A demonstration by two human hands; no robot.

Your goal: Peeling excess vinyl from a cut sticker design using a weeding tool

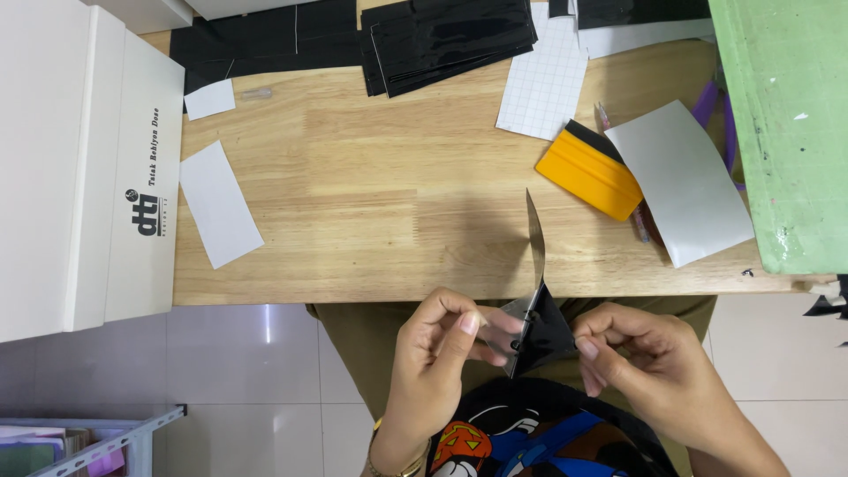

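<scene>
Bare wooden table point(371, 203) mid-span lies open between white box point(79, 168) and yellow squeegee point(590, 174).

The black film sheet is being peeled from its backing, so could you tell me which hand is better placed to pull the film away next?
Probably the right hand: it pinches the black film sheet at its free edge, while the left hand steadies the grey backing that stands up over the table edge.

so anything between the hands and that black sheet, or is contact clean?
Nothing visible in the way. Both hands already pinch the black sheet directly: left hand on the pale peeled backing side, right hand at the sheet's right corner. It is held near the table edge.
</scene>
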